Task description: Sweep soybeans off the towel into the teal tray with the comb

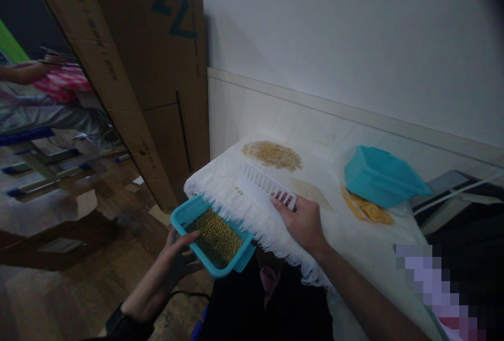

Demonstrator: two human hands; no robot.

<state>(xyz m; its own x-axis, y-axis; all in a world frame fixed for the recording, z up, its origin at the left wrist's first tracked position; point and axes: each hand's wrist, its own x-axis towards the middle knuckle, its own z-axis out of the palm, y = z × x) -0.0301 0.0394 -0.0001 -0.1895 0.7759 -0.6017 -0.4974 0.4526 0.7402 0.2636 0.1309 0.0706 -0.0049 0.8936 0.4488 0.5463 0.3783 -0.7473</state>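
Note:
My left hand (171, 257) grips the near left rim of a turquoise plastic basket (246, 257), held just below the table's front edge. Yellowish beans (218, 233) cover its bottom. In my right hand (305, 223) is a white slotted plastic strip (268, 183), its edge down near the white fringed cloth (260, 212). A few loose beans (238, 190) lie left of the strip. Behind it spreads a heap of pale beans (275, 155), and a flat beige patch (311, 192) shows to the right, its material too blurred to tell.
A second turquoise basket (378, 175) rests tilted on a yellow cloth (366, 207) at the right. A tall cardboard box (173, 78) stands at the left, near the table. Beyond it a person (51, 94) sits. White wall panelling (268, 102) runs behind the table.

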